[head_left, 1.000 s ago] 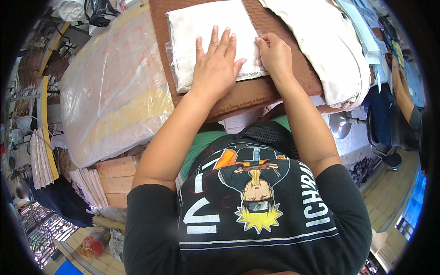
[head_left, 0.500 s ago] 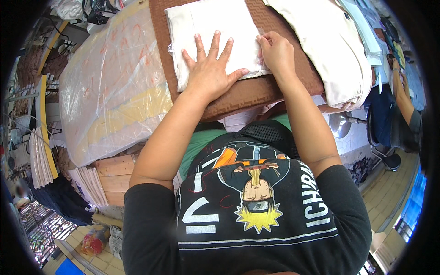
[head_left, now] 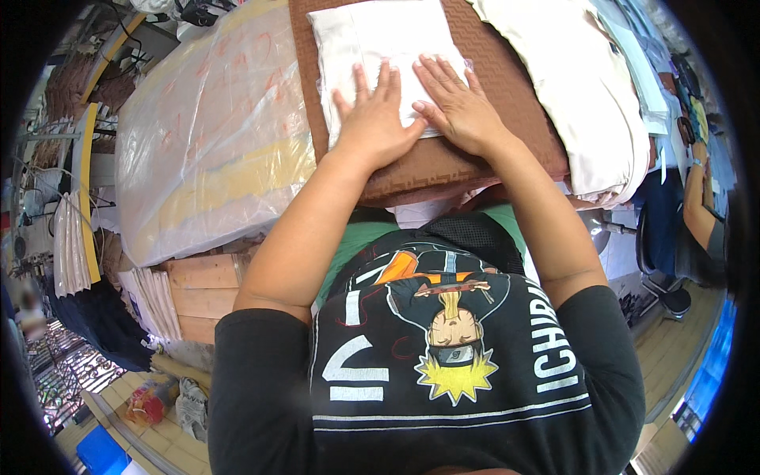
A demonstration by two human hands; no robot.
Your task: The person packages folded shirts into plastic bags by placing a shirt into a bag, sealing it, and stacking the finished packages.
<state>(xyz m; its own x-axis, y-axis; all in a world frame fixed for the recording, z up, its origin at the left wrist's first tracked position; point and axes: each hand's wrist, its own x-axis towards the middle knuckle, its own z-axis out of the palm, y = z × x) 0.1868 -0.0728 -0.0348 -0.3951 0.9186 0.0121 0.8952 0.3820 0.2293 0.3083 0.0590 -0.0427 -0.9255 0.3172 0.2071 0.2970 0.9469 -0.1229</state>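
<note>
A folded white cloth [head_left: 388,30], flat and roughly rectangular, lies on a brown patterned cloth [head_left: 518,103] that covers the work surface. My left hand [head_left: 375,119] presses flat on the near left part of the white cloth, fingers spread. Beside it my right hand [head_left: 463,111] lies flat across the near right part, its fingers stretched out toward the far side. The two thumbs come close together near the middle. Neither hand grips anything, and what lies beneath the palms is hidden.
Left of the brown cloth lies a large plastic-wrapped bundle [head_left: 214,150]. A cream cloth pile [head_left: 574,103] hangs over the right side, with light blue cloths [head_left: 633,63] beyond it. At the far right another person's arm [head_left: 697,206] shows. Wooden boards [head_left: 204,289] stand at lower left.
My right hand has let go of the white cloth's right edge and now lies flat on top of it. My left hand stays spread on the cloth. The view has shifted slightly.
</note>
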